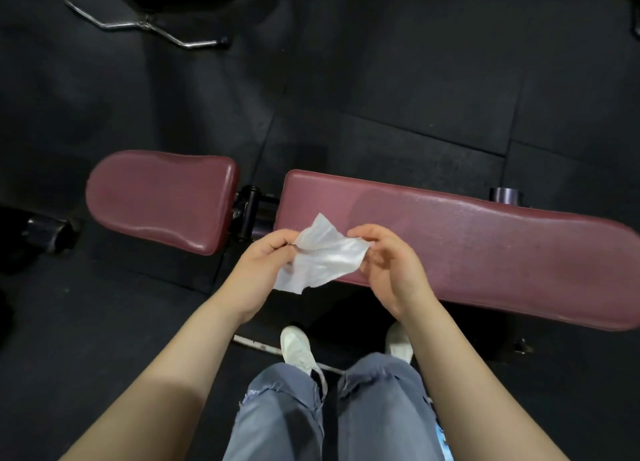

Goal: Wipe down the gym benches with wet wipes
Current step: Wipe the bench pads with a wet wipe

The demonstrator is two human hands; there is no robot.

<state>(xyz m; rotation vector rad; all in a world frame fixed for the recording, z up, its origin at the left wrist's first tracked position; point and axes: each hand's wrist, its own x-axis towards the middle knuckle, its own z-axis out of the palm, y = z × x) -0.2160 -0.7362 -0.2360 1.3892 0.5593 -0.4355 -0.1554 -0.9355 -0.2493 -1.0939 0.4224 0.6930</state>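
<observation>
A maroon padded gym bench lies across the middle of the view, with a short seat pad (159, 197) on the left and a long back pad (485, 245) on the right. A white wet wipe (325, 256) hangs spread between my hands above the gap and the near edge of the long pad. My left hand (263, 270) pinches its left edge. My right hand (388, 270) pinches its right corner with curled fingers. The wipe is held in the air, off the bench.
Black rubber floor tiles (381, 79) surround the bench. A chrome curl bar (145, 24) lies on the floor at the top left. The black bench hinge (252, 211) sits between the pads. My white shoes (298, 348) stand close under the long pad.
</observation>
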